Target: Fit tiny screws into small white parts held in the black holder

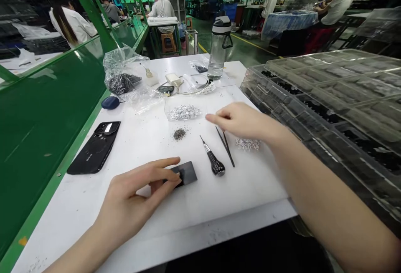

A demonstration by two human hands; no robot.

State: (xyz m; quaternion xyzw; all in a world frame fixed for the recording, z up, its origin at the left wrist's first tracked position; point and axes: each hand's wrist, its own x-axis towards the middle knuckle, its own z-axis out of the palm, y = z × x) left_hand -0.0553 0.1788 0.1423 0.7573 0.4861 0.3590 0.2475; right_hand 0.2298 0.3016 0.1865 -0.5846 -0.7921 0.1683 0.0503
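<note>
My left hand [142, 187] is over a small dark rectangular plate [189, 173] on the white table. Its thumb and a finger meet in a pinch at the plate; whatever lies between them is too small to make out. My right hand [239, 119] hovers palm down above the tips of black tweezers [228, 150], one finger stretched left and the others partly hidden. Nothing shows in it. A black-handled screwdriver [214, 160] lies beside the tweezers. Near the right wrist is a pile of small whitish pieces [248, 144]. Tiny dark screws [179, 134] form a heap mid-table.
Beyond the screws sits a clear tray [167, 114] of small white pieces. A black phone [94, 147] lies left, near a plastic bag [120, 62] with dark parts. A water bottle [217, 51] stands at the back. Stacked clear compartment boxes [332, 85] line the right; people work beyond.
</note>
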